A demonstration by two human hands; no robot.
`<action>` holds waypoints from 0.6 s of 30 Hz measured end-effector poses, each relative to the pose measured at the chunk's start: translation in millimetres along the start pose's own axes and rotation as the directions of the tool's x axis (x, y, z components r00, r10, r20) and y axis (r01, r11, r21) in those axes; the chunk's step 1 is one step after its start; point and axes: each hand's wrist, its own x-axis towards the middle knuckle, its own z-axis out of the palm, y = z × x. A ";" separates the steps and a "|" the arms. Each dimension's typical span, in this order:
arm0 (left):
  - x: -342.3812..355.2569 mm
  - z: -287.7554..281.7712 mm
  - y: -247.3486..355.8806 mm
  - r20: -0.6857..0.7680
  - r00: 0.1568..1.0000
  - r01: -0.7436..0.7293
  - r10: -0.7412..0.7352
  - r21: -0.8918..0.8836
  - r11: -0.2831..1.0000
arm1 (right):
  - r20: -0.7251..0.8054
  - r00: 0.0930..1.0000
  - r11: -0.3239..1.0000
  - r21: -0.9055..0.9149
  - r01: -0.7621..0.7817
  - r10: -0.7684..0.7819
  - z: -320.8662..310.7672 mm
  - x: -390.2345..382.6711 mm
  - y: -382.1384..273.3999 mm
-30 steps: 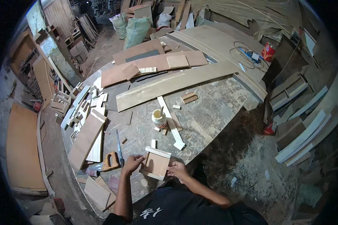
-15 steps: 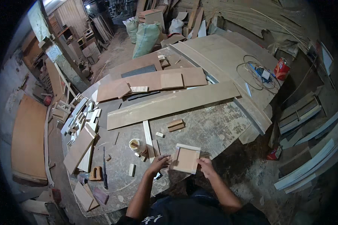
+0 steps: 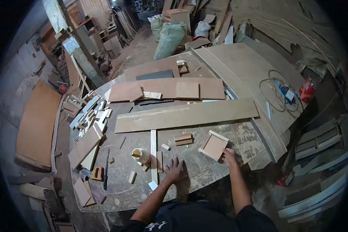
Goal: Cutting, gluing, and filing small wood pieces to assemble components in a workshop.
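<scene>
My right hand (image 3: 229,156) grips the near right edge of a small square wooden frame (image 3: 214,145), which has a flat panel inside and pale strips along its edges. Whether the frame rests on the worktable (image 3: 205,176) or is held just above it, I cannot tell. My left hand (image 3: 174,171) is open, fingers spread over the tabletop, holding nothing. Beside it lie a short brown wood strip (image 3: 159,161) and a long pale strip (image 3: 154,149). Left of these stands a whitish tub (image 3: 141,155). Two small brown blocks (image 3: 183,139) lie between tub and frame.
A long board (image 3: 185,115) crosses the table's middle. Offcuts (image 3: 98,116) pile up at the left, near a handsaw (image 3: 98,173) with a wooden handle and a dark, thin rod (image 3: 106,170). A coiled cable (image 3: 280,92) and a red can (image 3: 307,90) sit at the far right.
The wooden frame has moved right and away from my body in my right hand. My left hand has let go of it and spread over the table. The whole view has shifted slightly.
</scene>
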 end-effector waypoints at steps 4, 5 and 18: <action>5.5 5.9 -5.2 0.112 0.994 0.007 0.000 -0.065 0.998 | -0.125 0.991 0.980 -0.188 -0.061 0.038 -5.0 17.6 -4.9; 7.4 6.7 -4.5 0.121 0.992 -0.018 0.030 -0.097 0.995 | -0.125 0.992 0.979 -0.197 -0.059 0.034 -16.0 24.2 -4.3; 9.3 2.2 -9.2 0.199 0.980 0.034 -0.021 -0.066 0.997 | 0.193 0.786 0.299 -0.851 0.432 -0.587 97.2 30.7 -92.6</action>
